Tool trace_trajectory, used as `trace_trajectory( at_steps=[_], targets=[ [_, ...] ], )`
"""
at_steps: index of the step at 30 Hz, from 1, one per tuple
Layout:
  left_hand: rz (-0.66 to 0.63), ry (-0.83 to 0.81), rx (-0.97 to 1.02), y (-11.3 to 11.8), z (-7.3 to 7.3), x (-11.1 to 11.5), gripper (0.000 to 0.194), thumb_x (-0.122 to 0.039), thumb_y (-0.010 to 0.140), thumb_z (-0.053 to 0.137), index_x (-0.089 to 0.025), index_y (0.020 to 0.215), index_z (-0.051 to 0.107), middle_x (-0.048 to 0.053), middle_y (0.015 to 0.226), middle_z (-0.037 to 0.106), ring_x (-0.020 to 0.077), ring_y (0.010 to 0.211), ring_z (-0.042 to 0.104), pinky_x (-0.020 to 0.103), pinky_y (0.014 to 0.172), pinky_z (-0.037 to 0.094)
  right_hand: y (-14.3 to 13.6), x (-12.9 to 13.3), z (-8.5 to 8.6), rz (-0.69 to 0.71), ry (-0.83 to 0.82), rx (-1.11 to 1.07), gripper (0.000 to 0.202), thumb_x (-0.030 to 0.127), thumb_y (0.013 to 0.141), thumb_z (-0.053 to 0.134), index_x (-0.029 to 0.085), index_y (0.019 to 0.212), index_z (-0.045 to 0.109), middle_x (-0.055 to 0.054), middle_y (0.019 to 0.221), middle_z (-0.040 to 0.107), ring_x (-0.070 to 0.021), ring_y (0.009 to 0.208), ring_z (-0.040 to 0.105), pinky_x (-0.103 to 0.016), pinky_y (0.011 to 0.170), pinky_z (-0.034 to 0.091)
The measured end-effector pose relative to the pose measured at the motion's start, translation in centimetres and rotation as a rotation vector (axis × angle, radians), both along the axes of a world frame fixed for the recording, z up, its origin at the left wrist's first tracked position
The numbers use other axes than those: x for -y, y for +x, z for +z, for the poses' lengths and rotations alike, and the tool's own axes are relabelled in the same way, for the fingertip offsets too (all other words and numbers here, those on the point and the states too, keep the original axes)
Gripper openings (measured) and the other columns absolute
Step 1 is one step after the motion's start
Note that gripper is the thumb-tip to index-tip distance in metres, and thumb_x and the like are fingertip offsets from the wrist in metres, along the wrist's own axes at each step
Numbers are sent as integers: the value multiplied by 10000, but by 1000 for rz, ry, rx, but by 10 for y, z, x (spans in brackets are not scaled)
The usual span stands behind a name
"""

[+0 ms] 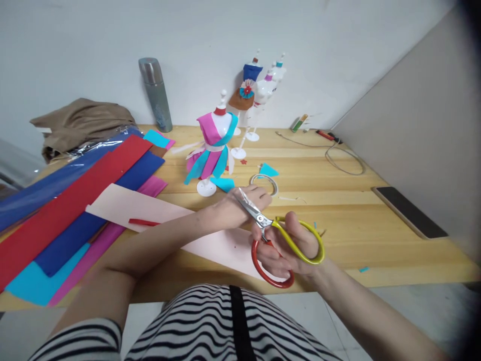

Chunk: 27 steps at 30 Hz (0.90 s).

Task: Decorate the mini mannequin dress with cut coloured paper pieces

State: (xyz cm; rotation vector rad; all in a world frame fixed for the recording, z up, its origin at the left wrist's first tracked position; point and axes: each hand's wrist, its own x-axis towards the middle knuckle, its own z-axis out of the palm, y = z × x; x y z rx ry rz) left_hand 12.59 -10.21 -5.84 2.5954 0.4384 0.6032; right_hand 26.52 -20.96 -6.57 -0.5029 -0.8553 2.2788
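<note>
My right hand (280, 250) holds scissors (260, 219) with one red and one yellow handle; their blades are slightly apart and point up and left. Beyond the blades, my left hand (244, 205) reaches toward a roll of white tape (276, 186), palm down; its fingertips are near the roll, and I cannot tell whether they touch it. Under my left forearm lies a long pale pink strip (214, 248). Just behind my left hand is a cyan scrap (224, 184), beside a small dress form (215, 131) wearing pink and cyan strips.
Red (75, 200), blue, cyan and pink strips are piled at left, near brown cloth (82, 120) and a flask (156, 95). More dress forms (250, 87) stand at the back. A cable (326, 146) and phone (409, 211) lie at right.
</note>
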Motion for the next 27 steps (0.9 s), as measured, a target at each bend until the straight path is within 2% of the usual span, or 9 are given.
trace_trajectory(
  at_steps=[6, 10, 16, 19, 23, 27],
  targets=[
    [15, 59, -28, -6, 2, -2, 200, -39, 901, 515, -198, 800, 584, 95, 938, 662, 249, 888, 589, 333, 722, 380, 5, 1, -8, -43, 15, -15, 623, 784, 833, 534, 193, 1017, 603, 63, 641, 434, -55, 403, 284, -197, 370, 288],
    [43, 122, -22, -6, -7, -4, 209, -32, 899, 490, -201, 843, 598, 81, 938, 651, 238, 862, 571, 323, 667, 341, 7, 3, -11, -37, 27, -25, 619, 759, 846, 544, 179, 1048, 610, 53, 653, 458, -59, 407, 315, -209, 391, 302],
    [71, 155, -37, -7, -17, -6, 167, -55, 898, 515, -203, 846, 574, 61, 909, 626, 207, 767, 535, 321, 578, 241, 11, 5, -13, -7, 3, 82, 733, 831, 772, 550, 168, 1077, 614, 16, 705, 524, -92, 441, 428, -252, 453, 383],
    [70, 123, -63, -8, -13, -5, 178, -38, 881, 500, -197, 820, 553, 50, 873, 611, 180, 712, 500, 317, 552, 203, 15, 7, -12, 3, -11, 83, 735, 817, 775, 567, 163, 1106, 616, 6, 729, 543, -91, 454, 443, -252, 459, 382],
    [81, -10, -91, -11, -1, -2, 168, -33, 843, 496, -191, 793, 524, 17, 812, 571, 150, 672, 451, 304, 555, 200, 17, 10, -12, -5, 18, 89, 733, 814, 809, 525, 158, 1123, 616, 0, 724, 560, -94, 462, 463, -252, 465, 407],
    [81, -153, -109, -15, 11, -2, 176, -16, 833, 477, -180, 778, 506, 1, 779, 555, 133, 687, 454, 291, 596, 256, 24, 13, -2, -35, 93, 225, 741, 855, 792, 480, 164, 1006, 641, -1, 667, 544, -103, 436, 454, -257, 442, 404]
  ],
)
